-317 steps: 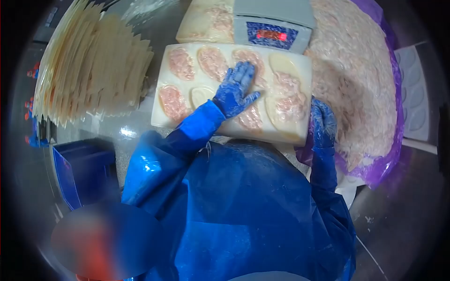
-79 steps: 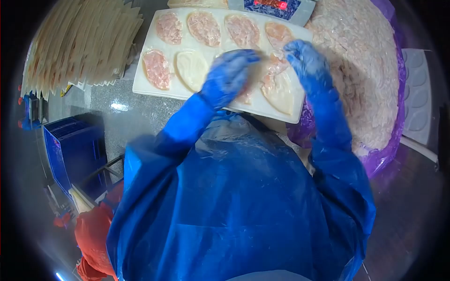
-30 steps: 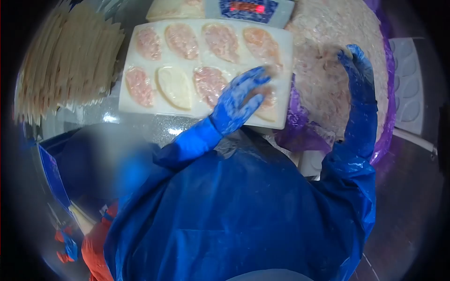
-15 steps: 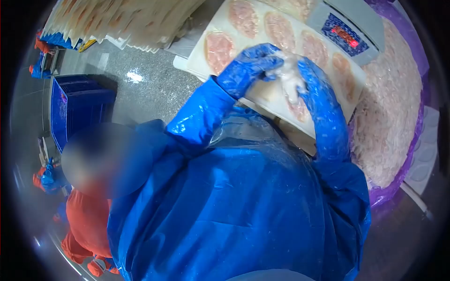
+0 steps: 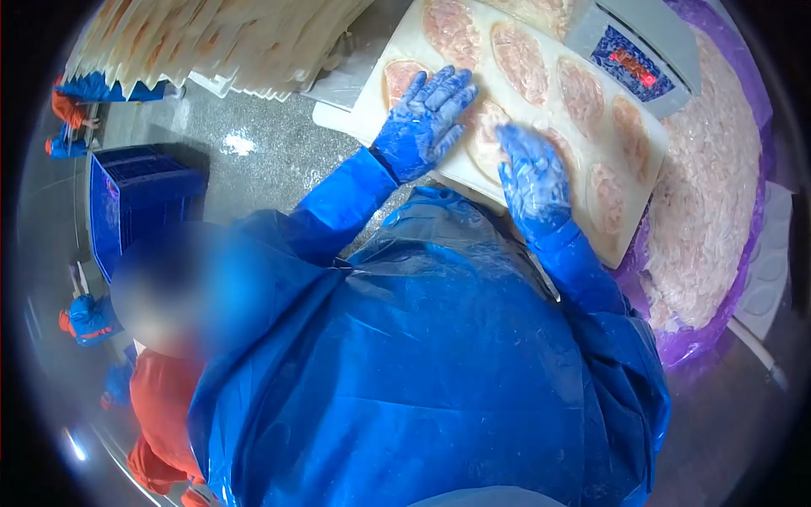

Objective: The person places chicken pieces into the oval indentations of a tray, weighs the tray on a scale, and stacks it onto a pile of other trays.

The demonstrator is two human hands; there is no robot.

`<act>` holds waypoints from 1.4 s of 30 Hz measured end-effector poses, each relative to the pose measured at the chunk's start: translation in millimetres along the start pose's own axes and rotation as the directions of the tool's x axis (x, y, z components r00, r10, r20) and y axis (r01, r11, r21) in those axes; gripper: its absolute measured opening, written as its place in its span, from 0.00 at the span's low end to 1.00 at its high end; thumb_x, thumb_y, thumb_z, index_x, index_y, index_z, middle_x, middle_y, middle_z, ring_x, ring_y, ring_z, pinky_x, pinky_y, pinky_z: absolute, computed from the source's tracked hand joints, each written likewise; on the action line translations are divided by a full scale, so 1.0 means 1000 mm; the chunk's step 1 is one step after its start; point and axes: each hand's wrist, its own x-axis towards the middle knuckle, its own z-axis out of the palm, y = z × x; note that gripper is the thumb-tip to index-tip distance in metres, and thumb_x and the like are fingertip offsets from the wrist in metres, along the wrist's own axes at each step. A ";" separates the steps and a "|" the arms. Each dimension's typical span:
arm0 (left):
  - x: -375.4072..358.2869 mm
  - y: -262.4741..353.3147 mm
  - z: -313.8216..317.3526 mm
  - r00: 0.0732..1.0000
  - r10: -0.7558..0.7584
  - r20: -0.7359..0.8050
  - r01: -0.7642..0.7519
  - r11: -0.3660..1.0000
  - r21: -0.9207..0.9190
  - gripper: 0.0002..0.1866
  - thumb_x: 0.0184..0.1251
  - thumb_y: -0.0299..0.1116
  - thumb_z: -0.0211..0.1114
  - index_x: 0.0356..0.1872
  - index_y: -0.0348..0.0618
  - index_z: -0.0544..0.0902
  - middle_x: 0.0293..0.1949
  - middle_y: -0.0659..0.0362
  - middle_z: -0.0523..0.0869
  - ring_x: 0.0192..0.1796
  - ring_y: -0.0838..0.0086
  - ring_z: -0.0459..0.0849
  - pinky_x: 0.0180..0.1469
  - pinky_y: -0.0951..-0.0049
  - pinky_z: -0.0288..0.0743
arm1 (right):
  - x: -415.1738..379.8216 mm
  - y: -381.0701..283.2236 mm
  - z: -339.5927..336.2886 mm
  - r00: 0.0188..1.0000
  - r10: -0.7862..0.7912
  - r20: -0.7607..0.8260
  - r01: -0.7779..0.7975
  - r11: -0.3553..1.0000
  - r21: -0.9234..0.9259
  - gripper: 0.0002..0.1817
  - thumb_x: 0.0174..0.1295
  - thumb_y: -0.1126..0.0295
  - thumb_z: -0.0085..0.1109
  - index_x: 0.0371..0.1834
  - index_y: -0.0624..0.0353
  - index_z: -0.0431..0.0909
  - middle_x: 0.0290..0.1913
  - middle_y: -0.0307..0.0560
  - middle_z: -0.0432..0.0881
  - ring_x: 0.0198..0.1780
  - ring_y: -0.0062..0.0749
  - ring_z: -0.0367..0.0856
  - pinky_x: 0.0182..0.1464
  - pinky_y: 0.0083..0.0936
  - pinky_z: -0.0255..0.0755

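Observation:
A white board carries several oval portions of pale pink meat set in rows. My left hand, in a wet blue glove, is spread palm down over the board's near left part, partly covering an oval portion; nothing is in it. To its right, my right hand, gloved in blue, has its fingers extended beside another meat portion and holds nothing visible. Its fingertips are blurred. Both gloves have whitish residue on them.
Right of the board lies a large mass of pale meat in purple film. A scale with a red display stands behind. Stacked sheets are at upper left, a blue bin lower, and a person at left.
The hands have moved apart, the left one leftward and the right one lower. The pale lump between them has left the hands, and an oval portion now shows on the board there.

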 end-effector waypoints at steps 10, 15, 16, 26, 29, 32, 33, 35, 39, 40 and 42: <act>0.008 0.063 0.017 0.999 0.003 0.041 0.000 0.996 -0.093 0.34 0.73 0.42 0.57 0.75 0.41 0.61 0.78 0.48 0.57 0.80 0.52 0.52 0.79 0.49 0.43 | -0.034 0.006 0.000 0.999 0.028 -0.031 -0.026 0.999 0.046 0.27 0.66 0.62 0.57 0.67 0.62 0.73 0.71 0.56 0.69 0.75 0.54 0.62 0.76 0.55 0.48; 0.044 0.042 -0.017 0.999 0.019 0.050 -0.006 0.971 -0.238 0.27 0.73 0.38 0.57 0.71 0.43 0.69 0.74 0.49 0.66 0.76 0.57 0.63 0.77 0.56 0.55 | -0.061 0.047 -0.057 0.942 0.133 -0.310 -0.083 0.982 0.170 0.22 0.66 0.69 0.55 0.64 0.62 0.76 0.66 0.58 0.75 0.68 0.55 0.69 0.74 0.50 0.55; 0.062 0.031 -0.025 0.999 0.014 0.038 0.002 0.923 -0.384 0.25 0.73 0.37 0.57 0.69 0.44 0.73 0.72 0.49 0.70 0.74 0.58 0.67 0.75 0.58 0.60 | -0.065 0.057 -0.059 0.938 0.123 -0.325 -0.069 0.983 0.171 0.22 0.66 0.69 0.55 0.64 0.62 0.76 0.66 0.58 0.75 0.68 0.55 0.69 0.74 0.50 0.55; 0.319 -0.117 0.116 0.861 -0.475 -0.183 0.507 0.827 0.242 0.12 0.69 0.36 0.56 0.48 0.54 0.85 0.48 0.53 0.86 0.54 0.59 0.84 0.54 0.57 0.79 | -0.085 0.069 -0.054 0.913 0.296 -0.281 -0.164 0.896 0.413 0.18 0.68 0.68 0.52 0.58 0.62 0.80 0.59 0.57 0.80 0.64 0.51 0.75 0.68 0.41 0.65; 0.321 -0.130 0.121 0.820 -0.499 -0.280 0.541 0.836 0.096 0.10 0.67 0.38 0.60 0.42 0.49 0.87 0.46 0.48 0.86 0.51 0.51 0.84 0.52 0.53 0.79 | -0.097 0.072 -0.053 0.897 0.348 -0.273 -0.179 0.850 0.496 0.17 0.70 0.69 0.51 0.57 0.64 0.80 0.59 0.57 0.80 0.64 0.49 0.74 0.69 0.41 0.64; 0.311 -0.140 0.091 0.856 -0.494 -0.153 0.492 0.869 -0.054 0.08 0.62 0.37 0.66 0.39 0.49 0.88 0.41 0.47 0.87 0.46 0.52 0.86 0.51 0.56 0.79 | -0.095 0.078 -0.063 0.866 0.410 -0.286 -0.194 0.803 0.564 0.16 0.70 0.69 0.50 0.55 0.65 0.80 0.58 0.57 0.81 0.64 0.48 0.75 0.68 0.42 0.64; 0.303 -0.121 0.060 0.812 -0.559 -0.167 0.531 0.827 -0.188 0.09 0.56 0.35 0.71 0.38 0.50 0.88 0.38 0.47 0.88 0.42 0.53 0.87 0.50 0.58 0.79 | -0.095 0.078 -0.065 0.848 0.442 -0.293 -0.203 0.781 0.591 0.16 0.71 0.68 0.50 0.54 0.66 0.80 0.57 0.57 0.81 0.62 0.48 0.76 0.68 0.42 0.65; 0.285 -0.138 0.061 0.805 -0.446 -0.391 0.217 0.835 -0.505 0.07 0.62 0.36 0.66 0.39 0.53 0.88 0.40 0.52 0.89 0.43 0.59 0.87 0.50 0.60 0.79 | -0.089 0.088 -0.066 0.835 0.442 -0.327 -0.183 0.784 0.593 0.16 0.71 0.70 0.50 0.55 0.66 0.80 0.57 0.56 0.82 0.62 0.45 0.77 0.68 0.39 0.66; 0.227 -0.075 -0.023 0.895 -0.385 0.226 0.297 0.134 -0.946 0.12 0.73 0.38 0.60 0.48 0.45 0.86 0.44 0.59 0.87 0.48 0.73 0.83 0.53 0.72 0.77 | -0.091 0.124 -0.061 0.795 0.366 -0.484 -0.092 0.861 0.500 0.16 0.72 0.74 0.50 0.58 0.66 0.79 0.57 0.54 0.82 0.61 0.40 0.78 0.67 0.35 0.67; 0.205 -0.044 -0.033 0.899 -0.371 0.231 0.210 -0.098 -0.973 0.16 0.73 0.38 0.62 0.57 0.43 0.82 0.45 0.60 0.86 0.48 0.74 0.83 0.53 0.73 0.77 | -0.097 0.132 -0.061 0.777 0.375 -0.505 -0.082 0.857 0.509 0.16 0.72 0.74 0.50 0.58 0.67 0.78 0.57 0.53 0.83 0.61 0.39 0.78 0.67 0.34 0.67; 0.172 -0.026 -0.046 0.953 -0.226 0.204 0.212 0.012 -0.977 0.19 0.73 0.32 0.61 0.62 0.38 0.77 0.59 0.57 0.81 0.57 0.71 0.81 0.61 0.70 0.75 | -0.114 0.121 -0.072 0.739 0.495 -0.457 -0.141 0.777 0.614 0.15 0.72 0.75 0.49 0.58 0.67 0.78 0.57 0.52 0.83 0.61 0.36 0.78 0.67 0.32 0.67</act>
